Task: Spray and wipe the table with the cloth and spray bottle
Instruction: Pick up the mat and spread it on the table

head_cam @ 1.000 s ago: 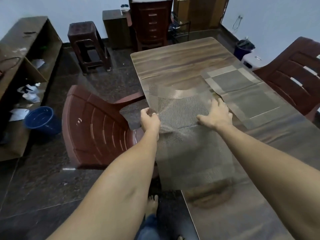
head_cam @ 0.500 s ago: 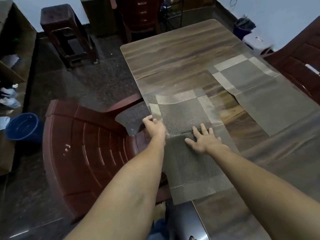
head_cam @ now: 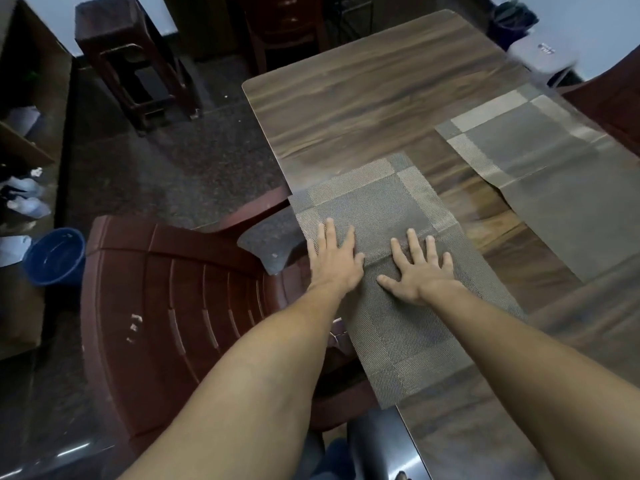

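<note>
Now flat palms are pressing the placemat point(head_cam: 374, 202).
Straight-fingered, the left hand point(head_cam: 334, 261) and right hand point(head_cam: 420, 271) are lying at the table point(head_cam: 363, 81)'s left edge by the chair point(head_cam: 166, 289); bare wood is stretching ahead.

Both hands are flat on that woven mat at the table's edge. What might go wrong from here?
1. The near mat lies along the edge of the table beside the chair, seemingly a little over it. With the left hand and right hand pressing flat on it, a sideways push might slide it off.
2. This mat and the second mat cover part of the tabletop, so wiping around them would probably leave those patches uncleaned.
</note>
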